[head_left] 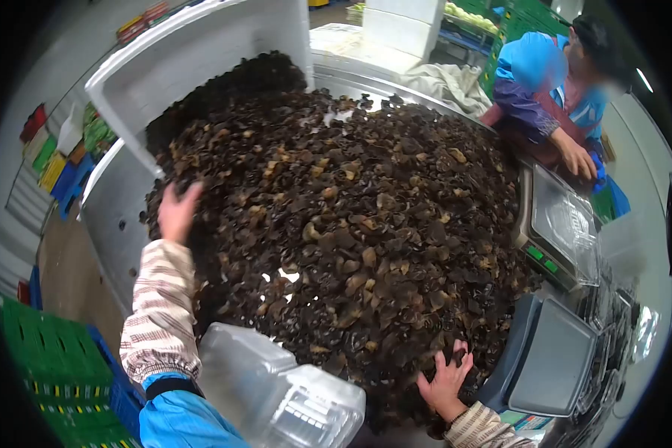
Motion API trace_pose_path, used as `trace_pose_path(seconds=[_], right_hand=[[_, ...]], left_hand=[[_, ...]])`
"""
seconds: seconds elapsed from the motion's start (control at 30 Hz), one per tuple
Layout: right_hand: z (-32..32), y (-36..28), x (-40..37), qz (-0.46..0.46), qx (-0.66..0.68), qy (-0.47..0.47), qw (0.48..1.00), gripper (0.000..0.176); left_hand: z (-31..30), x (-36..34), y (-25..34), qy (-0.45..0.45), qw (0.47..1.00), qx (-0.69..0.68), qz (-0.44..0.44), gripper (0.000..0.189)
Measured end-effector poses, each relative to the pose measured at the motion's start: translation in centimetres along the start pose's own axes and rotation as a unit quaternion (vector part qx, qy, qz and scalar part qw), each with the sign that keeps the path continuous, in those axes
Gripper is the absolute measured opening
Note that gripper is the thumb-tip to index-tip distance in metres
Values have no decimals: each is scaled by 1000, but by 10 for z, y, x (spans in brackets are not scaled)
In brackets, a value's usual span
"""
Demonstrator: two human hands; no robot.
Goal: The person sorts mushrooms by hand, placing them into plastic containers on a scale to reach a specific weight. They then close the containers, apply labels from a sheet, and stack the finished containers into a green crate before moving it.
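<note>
A broad heap of dark brown, fungus-like pieces (351, 201) covers most of the metal table. My left hand (178, 212) is at the heap's left edge, thumb and fingers apart, with its fingertips partly among the pieces. Lower right, my right hand (448, 379) rests on the near edge of the heap with its fingers spread. Between my forearms stand clear plastic containers (317, 407). A large white foam box (201, 45) lies tipped at the back left, with pieces spilling from its mouth.
On the right are a scale with green buttons (564, 224), a grey device (552, 358) and stacked clear trays (612, 328). Another person (552, 97) stands at the back right. Green crates (52, 358) are at the lower left; a cloth (448, 86) lies behind the table.
</note>
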State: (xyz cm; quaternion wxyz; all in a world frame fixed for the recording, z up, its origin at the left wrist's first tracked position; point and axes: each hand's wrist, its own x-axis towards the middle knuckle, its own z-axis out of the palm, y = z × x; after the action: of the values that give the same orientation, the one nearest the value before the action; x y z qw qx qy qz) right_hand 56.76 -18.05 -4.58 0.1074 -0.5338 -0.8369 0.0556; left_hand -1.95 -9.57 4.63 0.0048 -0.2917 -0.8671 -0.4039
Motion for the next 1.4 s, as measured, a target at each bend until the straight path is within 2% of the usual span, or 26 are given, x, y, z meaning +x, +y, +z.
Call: trace_pose_path(seconds=[0.03, 0.07, 0.1, 0.17, 0.2, 0.23, 0.3, 0.37, 0.43, 0.5, 0.57, 0.63, 0.67, 0.7, 0.73, 0.77, 0.8, 0.9, 0.97, 1.03, 1.1, 1.2, 1.27, 1.3, 1.37, 1.4], right_hand=[[-2, -1, 2, 11, -4, 0, 1000, 68], [-5, -3, 4, 13, 6, -17, 1000, 68], [-5, -3, 4, 17, 16, -37, 999, 68], [-3, -1, -2, 22, 14, -24, 999, 67], [-10, -5, 4, 30, 15, -57, 998, 67], [-14, -8, 8, 35, 18, -84, 996, 66], [-10, -11, 9, 47, 14, -82, 995, 66], [-12, -10, 9, 35, 20, -82, 996, 66], [-17, -12, 11, 38, -8, -115, 993, 65], [-10, -13, 10, 40, 3, -61, 997, 60], [-10, -13, 10, 44, -6, -74, 996, 56], [-9, -13, 11, 34, -4, -48, 998, 59], [-7, -13, 11, 36, 2, -45, 998, 59], [-7, -12, 10, 40, 6, -43, 998, 59], [-7, -12, 9, 37, 14, -31, 999, 59], [-7, -13, 10, 35, 24, -19, 999, 59], [-9, -13, 10, 37, 26, -21, 999, 59], [-11, -14, 10, 42, 33, -18, 998, 58], [-9, -13, 10, 38, 27, -7, 999, 57], [-11, -13, 9, 38, 37, 4, 999, 56], [-9, -10, 8, 27, 24, 5, 999, 61], [-27, -10, 10, 23, 53, -50, 997, 73], [-37, -19, 14, 78, 258, 135, 954, 92], [-51, -20, 22, 58, 248, 138, 957, 100], [-66, -25, 55, 11, 218, 162, 962, 98], [-74, -32, 77, 7, 163, 123, 979, 98]], left_hand=[[15, 45, -75, -4, 994, -67, -82, 97], [18, 47, -81, -46, 990, -75, -110, 101], [31, 38, -63, -59, 995, -40, -71, 102], [43, 11, -13, -148, 985, 47, -75, 99], [59, 14, -7, -179, 981, -65, 31, 96], [75, 6, 0, -142, 986, -59, -61, 89], [104, -4, 25, -209, 976, -68, -3, 79], [121, -34, 79, -373, 902, -218, -23, 69], [156, -67, 112, -421, 862, -281, 24, 60], [160, -108, 159, -486, 831, -270, -1, 52], [158, -137, 190, -597, 763, -240, -67, 63], [155, -159, 209, -626, 739, -247, 29, 63], [153, -167, 218, -618, 751, -231, 29, 58], [149, -172, 228, -660, 699, -271, 43, 59], [142, -182, 235, -665, 697, -246, 102, 61], [135, -194, 239, -668, 693, -218, 160, 62], [119, -208, 246, -638, 715, -142, 249, 65], [87, -255, 247, -507, 726, 30, 462, 69], [70, -273, 244, -433, 705, 80, 556, 69], [42, -285, 242, -426, 675, 80, 597, 56], [9, -298, 232, -453, 664, 32, 594, 47], [-52, -316, 212, -389, 722, 16, 572, 40], [-94, -329, 195, -340, 765, -17, 547, 37], [-114, -338, 184, -323, 790, -12, 521, 35], [-139, -363, 154, -249, 854, 9, 457, 36], [-149, -378, 141, -210, 880, 19, 426, 36]])
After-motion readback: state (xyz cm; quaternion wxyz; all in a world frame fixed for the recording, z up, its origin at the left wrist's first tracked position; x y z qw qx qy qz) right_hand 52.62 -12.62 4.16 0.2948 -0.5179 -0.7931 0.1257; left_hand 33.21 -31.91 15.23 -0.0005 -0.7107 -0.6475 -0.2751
